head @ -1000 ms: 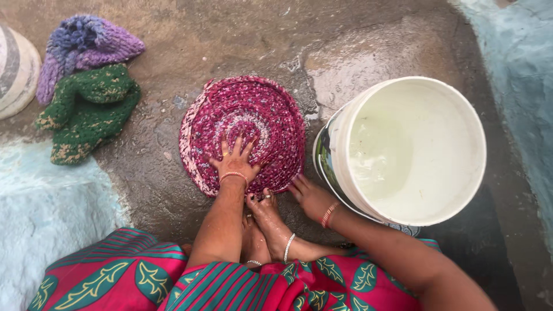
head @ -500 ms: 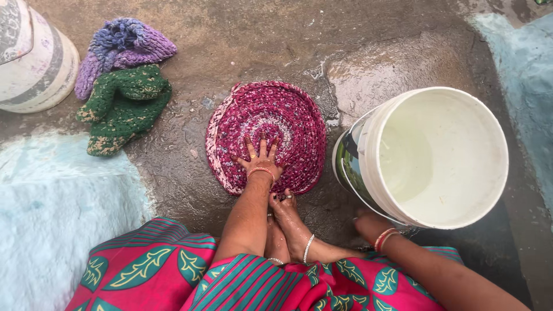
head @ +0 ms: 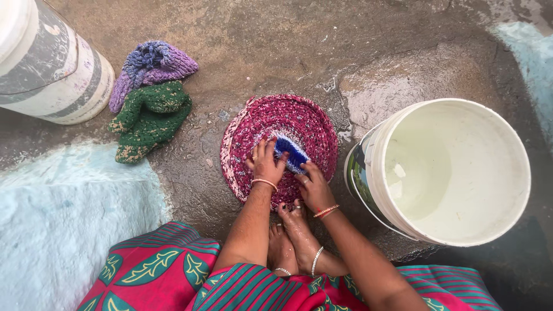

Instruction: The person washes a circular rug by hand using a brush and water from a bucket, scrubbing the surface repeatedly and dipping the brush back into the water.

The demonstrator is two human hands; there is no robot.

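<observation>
Both hands meet on the round pink woven mat [head: 262, 124]: my left hand [head: 265, 164] presses flat on it with fingers spread, and my right hand [head: 314, 187] is closed around a blue scrubbing brush [head: 290, 152] laid on the mat's middle. That mat lies on the wet concrete floor [head: 190, 173], just ahead of my feet [head: 296, 224]. A white bucket [head: 455, 173] stands right of it; green and purple knitted pieces [head: 150, 92] sit left, beside a striped container [head: 52, 75].
</observation>
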